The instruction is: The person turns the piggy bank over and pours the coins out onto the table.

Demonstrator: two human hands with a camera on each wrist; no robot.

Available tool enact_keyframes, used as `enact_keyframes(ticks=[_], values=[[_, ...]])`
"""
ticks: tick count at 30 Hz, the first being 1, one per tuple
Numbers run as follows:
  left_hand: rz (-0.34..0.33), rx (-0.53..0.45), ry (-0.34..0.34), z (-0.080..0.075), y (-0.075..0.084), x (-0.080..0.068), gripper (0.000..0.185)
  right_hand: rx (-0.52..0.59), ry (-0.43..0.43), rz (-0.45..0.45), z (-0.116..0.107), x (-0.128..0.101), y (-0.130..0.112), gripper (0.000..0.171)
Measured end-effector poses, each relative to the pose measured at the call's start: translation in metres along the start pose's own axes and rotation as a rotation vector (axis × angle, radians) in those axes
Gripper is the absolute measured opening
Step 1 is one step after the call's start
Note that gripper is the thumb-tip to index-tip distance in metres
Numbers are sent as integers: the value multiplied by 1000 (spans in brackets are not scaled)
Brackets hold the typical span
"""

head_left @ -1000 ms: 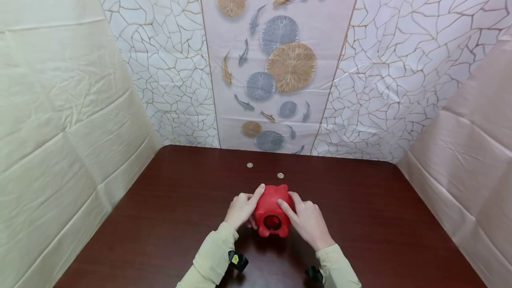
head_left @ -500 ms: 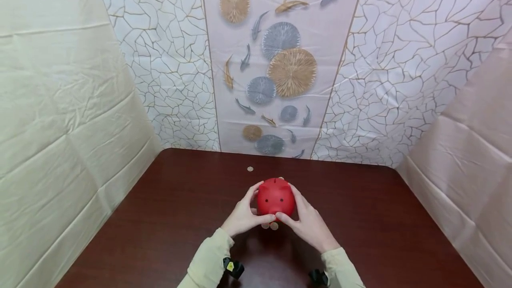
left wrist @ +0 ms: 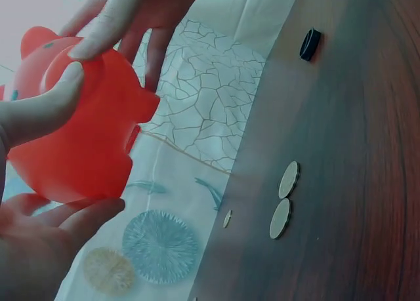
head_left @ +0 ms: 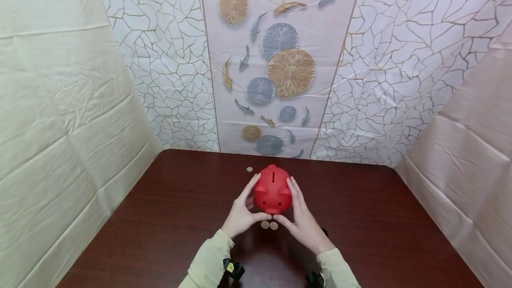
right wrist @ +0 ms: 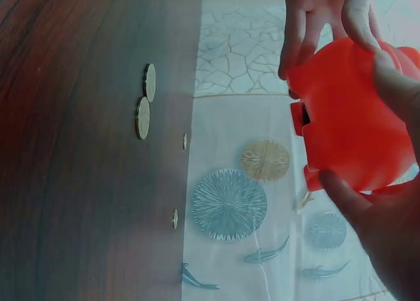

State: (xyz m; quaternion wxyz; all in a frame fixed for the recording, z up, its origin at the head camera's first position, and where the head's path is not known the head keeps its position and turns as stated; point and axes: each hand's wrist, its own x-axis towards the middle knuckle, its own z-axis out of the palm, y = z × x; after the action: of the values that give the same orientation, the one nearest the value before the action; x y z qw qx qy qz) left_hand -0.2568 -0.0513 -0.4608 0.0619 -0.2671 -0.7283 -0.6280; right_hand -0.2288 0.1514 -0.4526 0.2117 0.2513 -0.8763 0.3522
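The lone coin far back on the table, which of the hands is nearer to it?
Left. The left hand grips the red piggy bank just below that coin; the right hand holds the bank's opposite side.

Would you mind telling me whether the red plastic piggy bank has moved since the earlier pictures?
Yes. The red plastic piggy bank has gone up and away from the person, now nearer the small far coin on the dark wooden table.

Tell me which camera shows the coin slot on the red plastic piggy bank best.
The head view: the red plastic piggy bank faces the camera, its coin slot visible on top, held between both hands. The left wrist view shows only its side and feet; the right wrist view only its underside and legs, with no slot visible.
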Motion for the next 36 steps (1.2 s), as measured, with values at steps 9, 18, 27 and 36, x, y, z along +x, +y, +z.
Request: enact_keyframes(ticks=[9, 18, 27, 36], values=[[225, 96, 25, -3, 23, -2, 87, 83, 165, -212, 9, 2, 4, 102], [402, 220, 89, -5, 15, 7, 88, 24, 344, -320, 16, 4, 8, 83], [501, 246, 57, -3, 7, 3, 91, 72, 338, -385, 13, 5, 5, 82], [578, 233, 37, -3, 4, 2, 92, 26, 343, -473, 13, 7, 8, 78]])
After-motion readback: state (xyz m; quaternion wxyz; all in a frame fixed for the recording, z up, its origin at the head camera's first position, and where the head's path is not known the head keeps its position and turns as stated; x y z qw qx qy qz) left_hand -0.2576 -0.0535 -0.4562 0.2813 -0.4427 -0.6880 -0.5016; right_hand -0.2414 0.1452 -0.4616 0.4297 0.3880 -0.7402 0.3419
